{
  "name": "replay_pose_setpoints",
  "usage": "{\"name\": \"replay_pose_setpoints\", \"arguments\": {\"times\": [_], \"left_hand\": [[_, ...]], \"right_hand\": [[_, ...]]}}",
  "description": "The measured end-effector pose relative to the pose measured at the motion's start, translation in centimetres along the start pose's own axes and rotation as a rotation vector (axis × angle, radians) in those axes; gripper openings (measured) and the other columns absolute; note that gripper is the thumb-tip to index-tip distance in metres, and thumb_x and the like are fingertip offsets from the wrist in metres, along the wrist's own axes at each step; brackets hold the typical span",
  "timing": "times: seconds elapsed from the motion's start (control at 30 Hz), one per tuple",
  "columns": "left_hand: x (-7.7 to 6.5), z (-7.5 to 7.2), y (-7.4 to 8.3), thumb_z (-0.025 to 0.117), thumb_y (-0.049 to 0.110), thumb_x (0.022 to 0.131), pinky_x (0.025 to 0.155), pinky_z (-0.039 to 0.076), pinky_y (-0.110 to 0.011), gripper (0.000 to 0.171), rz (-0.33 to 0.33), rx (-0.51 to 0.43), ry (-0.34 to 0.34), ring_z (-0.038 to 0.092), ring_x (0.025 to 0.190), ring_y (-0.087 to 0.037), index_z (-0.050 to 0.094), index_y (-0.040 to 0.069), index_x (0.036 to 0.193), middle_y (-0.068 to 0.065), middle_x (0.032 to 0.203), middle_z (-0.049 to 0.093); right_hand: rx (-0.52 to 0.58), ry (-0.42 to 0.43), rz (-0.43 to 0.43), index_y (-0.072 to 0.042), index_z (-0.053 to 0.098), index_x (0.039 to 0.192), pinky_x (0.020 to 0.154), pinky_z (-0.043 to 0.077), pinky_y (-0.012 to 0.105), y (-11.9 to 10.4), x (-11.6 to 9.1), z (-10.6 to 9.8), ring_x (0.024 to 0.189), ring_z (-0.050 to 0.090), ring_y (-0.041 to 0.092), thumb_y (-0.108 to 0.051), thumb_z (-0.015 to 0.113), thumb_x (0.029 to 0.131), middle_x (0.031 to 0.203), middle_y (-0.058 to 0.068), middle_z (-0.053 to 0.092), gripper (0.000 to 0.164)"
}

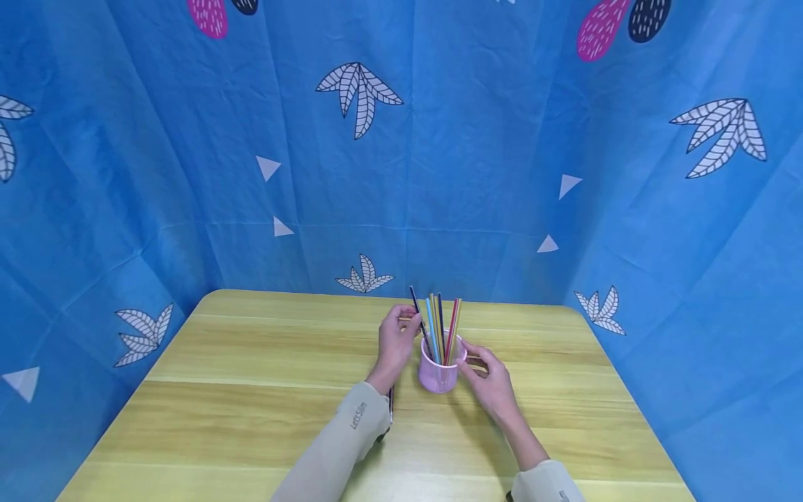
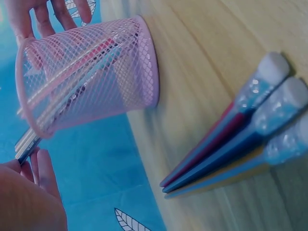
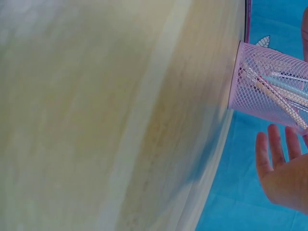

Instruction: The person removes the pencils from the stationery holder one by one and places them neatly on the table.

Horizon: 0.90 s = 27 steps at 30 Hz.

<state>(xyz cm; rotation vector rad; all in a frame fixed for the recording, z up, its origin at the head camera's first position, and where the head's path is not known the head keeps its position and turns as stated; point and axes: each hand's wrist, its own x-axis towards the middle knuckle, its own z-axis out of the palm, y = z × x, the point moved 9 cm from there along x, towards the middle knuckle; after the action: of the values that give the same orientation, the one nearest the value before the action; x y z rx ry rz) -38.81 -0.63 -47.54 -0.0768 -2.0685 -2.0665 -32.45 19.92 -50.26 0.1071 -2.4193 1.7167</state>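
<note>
A pink mesh pencil cup (image 1: 437, 376) stands upright on the wooden table with several coloured pencils (image 1: 448, 335) leaning inside it. My left hand (image 1: 395, 341) is at the cup's left, thumb and fingers pinching a dark pencil (image 1: 415, 300) that slants out over the rim. On the cup's right, my right hand (image 1: 492, 383) holds the rim between thumb and forefinger; its other fingers (image 3: 275, 144) stretch out beside the mesh. In the left wrist view, a red pencil (image 2: 211, 139), a blue pencil (image 2: 226, 151) and a yellow pencil (image 2: 240, 168) with white erasers lie side by side on the table.
The wooden table (image 1: 263, 362) has rounded far corners. A blue patterned curtain (image 1: 464, 174) hangs behind it and along both sides. My left sleeve (image 1: 351, 432) covers most of the loose pencils in the head view.
</note>
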Motion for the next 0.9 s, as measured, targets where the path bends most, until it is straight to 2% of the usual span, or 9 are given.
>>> {"name": "replay_pose_setpoints", "arguments": {"times": [0.2,0.37,0.57,0.9], "left_hand": [[0.2,-0.1,0.0,0.063,0.004,0.101,0.083,0.066,-0.03,0.015,-0.023,-0.042,-0.001,0.066,0.096,-0.021,0.062,0.001,0.116,-0.016,0.114,0.064],[0.2,-0.3,0.1,0.062,0.004,0.101,0.084,0.066,-0.031,0.016,-0.027,-0.061,-0.006,0.066,0.096,-0.021,0.061,0.001,0.116,-0.016,0.114,0.063],[0.0,-0.5,0.8,0.061,0.005,0.102,0.086,0.066,-0.032,0.016,-0.02,-0.102,-0.002,0.065,0.098,-0.022,0.06,0.0,0.116,-0.017,0.114,0.063],[-0.2,-1.1,1.5,0.062,0.006,0.102,0.085,0.066,-0.032,0.015,-0.016,-0.142,0.015,0.065,0.097,-0.02,0.06,0.001,0.116,-0.016,0.114,0.062]], "right_hand": [[0.004,-0.004,-0.008,-0.003,0.06,0.141,0.104,0.058,0.037,0.2,0.1,0.0,0.123,0.064,0.036,-0.011,0.072,0.098,0.137,0.02,0.064,0.046],[-0.008,0.002,0.0,-0.005,0.062,0.14,0.103,0.059,0.033,0.3,0.1,0.0,0.12,0.065,0.033,-0.011,0.072,0.097,0.135,0.017,0.065,0.044],[-0.01,0.002,-0.005,-0.004,0.061,0.14,0.104,0.059,0.037,0.2,0.0,0.0,0.121,0.065,0.036,-0.012,0.072,0.097,0.135,0.02,0.065,0.045],[-0.018,0.005,0.004,-0.006,0.062,0.14,0.103,0.059,0.033,0.5,0.0,-0.1,0.12,0.065,0.033,-0.013,0.073,0.097,0.134,0.018,0.066,0.045]]}}
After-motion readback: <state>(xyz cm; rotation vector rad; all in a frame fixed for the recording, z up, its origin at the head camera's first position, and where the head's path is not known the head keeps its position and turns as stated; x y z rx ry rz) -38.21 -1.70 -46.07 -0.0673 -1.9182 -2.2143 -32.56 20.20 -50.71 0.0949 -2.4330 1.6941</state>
